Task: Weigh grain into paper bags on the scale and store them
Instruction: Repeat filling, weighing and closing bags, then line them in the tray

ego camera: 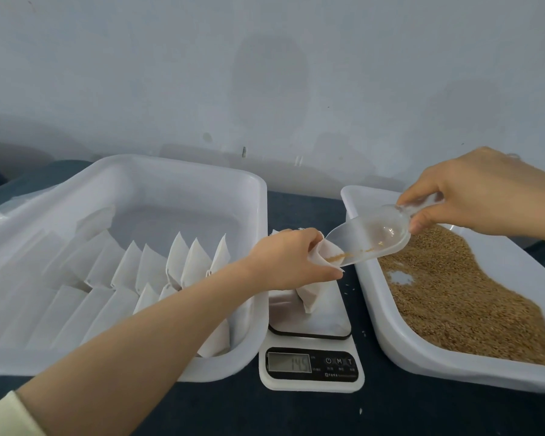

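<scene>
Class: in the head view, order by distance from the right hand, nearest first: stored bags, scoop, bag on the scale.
1. Scoop, in the right hand's grip.
2. Bag on the scale, centre.
3. Stored bags, left tray.

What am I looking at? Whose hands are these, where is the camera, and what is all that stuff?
No machine here, just a person's two hands. The camera sits on their head and looks down, so you see what they see. The left hand holds a paper bag on a small scale, whose screen seems to read 145. The white tray on the right holds loose brown grain. The right hand pinches a clear scoop and tips some into the bag. The white tray on the left holds rows of paper bags.
</scene>
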The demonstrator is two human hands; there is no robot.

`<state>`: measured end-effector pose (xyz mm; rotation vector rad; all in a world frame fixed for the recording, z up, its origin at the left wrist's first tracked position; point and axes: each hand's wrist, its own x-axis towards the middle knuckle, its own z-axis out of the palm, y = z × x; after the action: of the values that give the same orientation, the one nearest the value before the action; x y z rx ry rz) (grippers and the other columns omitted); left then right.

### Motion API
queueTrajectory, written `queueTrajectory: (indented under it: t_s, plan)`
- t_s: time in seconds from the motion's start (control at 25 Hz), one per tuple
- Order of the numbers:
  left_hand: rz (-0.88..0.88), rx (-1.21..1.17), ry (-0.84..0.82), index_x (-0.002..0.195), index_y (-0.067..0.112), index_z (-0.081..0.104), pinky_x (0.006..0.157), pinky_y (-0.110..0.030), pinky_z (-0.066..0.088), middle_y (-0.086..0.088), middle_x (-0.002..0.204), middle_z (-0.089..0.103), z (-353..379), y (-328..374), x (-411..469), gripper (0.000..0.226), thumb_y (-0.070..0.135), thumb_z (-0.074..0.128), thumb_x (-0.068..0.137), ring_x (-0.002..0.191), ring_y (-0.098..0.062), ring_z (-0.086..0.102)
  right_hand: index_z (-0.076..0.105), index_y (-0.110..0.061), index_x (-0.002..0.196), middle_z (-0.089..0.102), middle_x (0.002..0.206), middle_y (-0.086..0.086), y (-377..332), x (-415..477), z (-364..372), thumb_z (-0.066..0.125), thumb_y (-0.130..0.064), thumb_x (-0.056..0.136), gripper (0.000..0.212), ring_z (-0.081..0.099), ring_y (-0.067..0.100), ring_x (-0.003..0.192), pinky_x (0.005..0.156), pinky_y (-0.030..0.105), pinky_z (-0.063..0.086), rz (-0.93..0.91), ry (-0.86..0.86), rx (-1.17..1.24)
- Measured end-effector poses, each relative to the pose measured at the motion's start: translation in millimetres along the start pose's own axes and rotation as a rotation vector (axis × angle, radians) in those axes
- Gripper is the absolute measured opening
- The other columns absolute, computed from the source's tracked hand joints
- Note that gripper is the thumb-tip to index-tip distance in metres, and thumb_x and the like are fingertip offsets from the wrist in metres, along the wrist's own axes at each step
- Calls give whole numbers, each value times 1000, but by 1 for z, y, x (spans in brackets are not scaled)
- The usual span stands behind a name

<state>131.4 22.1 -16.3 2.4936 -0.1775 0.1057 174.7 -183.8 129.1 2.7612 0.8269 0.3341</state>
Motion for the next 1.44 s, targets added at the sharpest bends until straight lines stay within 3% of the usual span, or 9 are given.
queueTrajectory:
  t_s: [0.08,0.32,0.6,0.8,0.88,1.0,1.16,1.32,1.44]
  plan:
    - [0,1,2,109,23,55,82,-34,50,9,99,61,0,0,0,49,60,63,78,91,-15,57,60,-52,110,65,106,-20,-7,-2,-5,61,-67,69,44,53,18,101,68,22,23,-67,51,-102]
    - [-16,2,0,108,23,55,80,-32,49,10,99,62,1,-3,2,50,62,63,77,91,-15,58,60,-46,114,63,110,-17,-32,-11,-15,51,-59,83,35,54,13,102,97,34,20,-286,150,-389]
    - [-41,-8,-3,111,26,53,77,-30,46,11,103,61,2,-3,2,50,62,63,77,94,-16,57,74,-20,89,70,83,3,-22,-26,-2,62,-40,75,27,63,28,78,87,43,27,-321,366,-382]
    - [-30,6,11,107,26,52,71,-27,43,11,100,61,2,-2,1,47,61,62,78,91,-15,56,57,-40,110,62,94,-24,29,-46,44,40,-73,79,48,62,17,80,83,41,43,-11,398,176]
    - [-25,9,11,105,28,50,67,-26,41,11,99,60,1,-1,0,45,62,62,78,90,-14,56,52,-49,112,57,89,-34,45,-64,75,41,-85,69,57,61,6,71,66,32,52,251,376,516]
    - [-23,7,9,105,30,49,67,-25,39,13,98,60,1,-2,0,44,62,62,78,89,-13,56,52,-51,112,63,87,-20,61,-84,137,36,-96,56,74,58,6,55,36,27,46,542,364,602]
    - [-29,-4,7,106,33,47,64,-21,38,16,98,58,1,-3,1,44,63,62,77,87,-9,56,56,-34,115,68,105,-3,72,-88,176,43,-88,53,84,59,15,68,62,37,51,736,348,620]
    - [-30,1,1,102,36,45,60,-18,35,21,91,55,1,-4,-1,41,64,61,76,81,-1,53,62,-28,114,69,105,-3,70,-80,181,59,-65,72,56,57,16,73,72,43,49,745,333,576]
    - [-33,4,2,101,38,44,59,-17,34,22,91,55,1,-4,-1,40,64,60,76,80,0,53,61,-30,113,68,87,-8,72,-82,185,58,-65,73,54,54,10,64,63,37,47,729,336,567]
